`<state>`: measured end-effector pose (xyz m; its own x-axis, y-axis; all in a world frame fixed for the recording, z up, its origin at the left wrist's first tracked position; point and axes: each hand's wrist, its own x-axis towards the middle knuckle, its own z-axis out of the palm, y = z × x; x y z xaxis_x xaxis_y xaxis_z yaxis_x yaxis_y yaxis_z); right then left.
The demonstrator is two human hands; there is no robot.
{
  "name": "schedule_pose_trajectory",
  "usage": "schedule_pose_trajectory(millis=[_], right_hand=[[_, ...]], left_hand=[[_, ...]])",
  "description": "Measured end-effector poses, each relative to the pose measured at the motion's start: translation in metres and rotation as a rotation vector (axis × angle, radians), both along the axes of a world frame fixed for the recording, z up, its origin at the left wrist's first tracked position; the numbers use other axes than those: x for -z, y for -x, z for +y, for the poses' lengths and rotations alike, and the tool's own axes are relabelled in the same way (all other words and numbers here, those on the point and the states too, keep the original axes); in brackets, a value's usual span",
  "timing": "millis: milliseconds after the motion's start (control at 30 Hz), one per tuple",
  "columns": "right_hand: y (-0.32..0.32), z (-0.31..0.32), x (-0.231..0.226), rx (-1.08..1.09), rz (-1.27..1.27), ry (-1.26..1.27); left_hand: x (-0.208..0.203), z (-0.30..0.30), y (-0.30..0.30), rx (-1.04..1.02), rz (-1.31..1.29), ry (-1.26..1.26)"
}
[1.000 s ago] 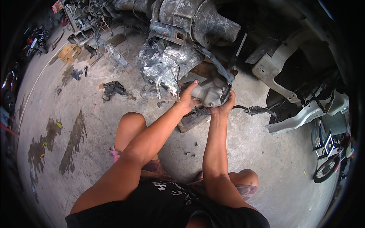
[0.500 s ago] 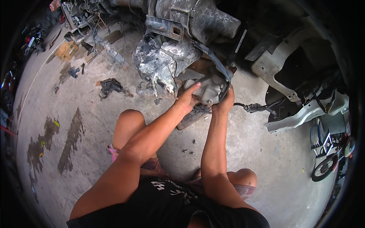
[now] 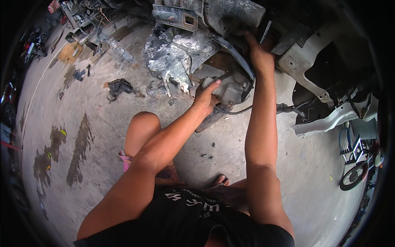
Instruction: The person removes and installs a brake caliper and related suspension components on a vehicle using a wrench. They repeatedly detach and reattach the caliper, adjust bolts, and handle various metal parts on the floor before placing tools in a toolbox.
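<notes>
My left hand [image 3: 206, 96] is closed on the left side of a grey cast-metal part [image 3: 231, 90], its thumb lying on top. The part looks like a housing or cover; its lower side is hidden. A dark curved strip [image 3: 234, 55] runs down to its right edge. My right hand [image 3: 261, 57] is off the part, farther forward in the shadow under a large metal housing [image 3: 234, 14]. A dark bar [image 3: 266, 31] stands beside its fingers, which are mostly hidden. Left of the part is a silvery, dirt-crusted metal block [image 3: 166, 61].
Several small bolts [image 3: 208, 156] lie on the concrete floor before me. A black part [image 3: 119, 88] and a cardboard box [image 3: 70, 52] lie to the left. At right, a pale metal bracket [image 3: 300, 61] and a cable [image 3: 242, 111] extend near my right arm.
My right hand has let go of the grey metal part and moved forward into the shadow beneath the large housing. My left hand stays on the part. The view has shifted slightly.
</notes>
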<state>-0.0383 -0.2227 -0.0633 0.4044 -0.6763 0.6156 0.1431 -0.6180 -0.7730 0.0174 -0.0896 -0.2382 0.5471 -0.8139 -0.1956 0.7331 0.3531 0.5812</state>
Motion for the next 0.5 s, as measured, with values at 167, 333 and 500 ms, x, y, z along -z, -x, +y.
schedule_pose_trajectory(millis=[167, 333, 500], right_hand=[[-0.009, -0.012, 0.011, -0.079, -0.038, -0.09], [-0.006, -0.015, 0.005, -0.311, -0.034, -0.283], [-0.004, -0.021, 0.007, -0.493, -0.105, -0.376]], left_hand=[[0.002, 0.002, -0.002, 0.015, -0.02, -0.007], [0.004, -0.001, -0.003, 0.012, -0.015, -0.012], [0.003, -0.001, -0.003, -0.011, -0.009, -0.016]])
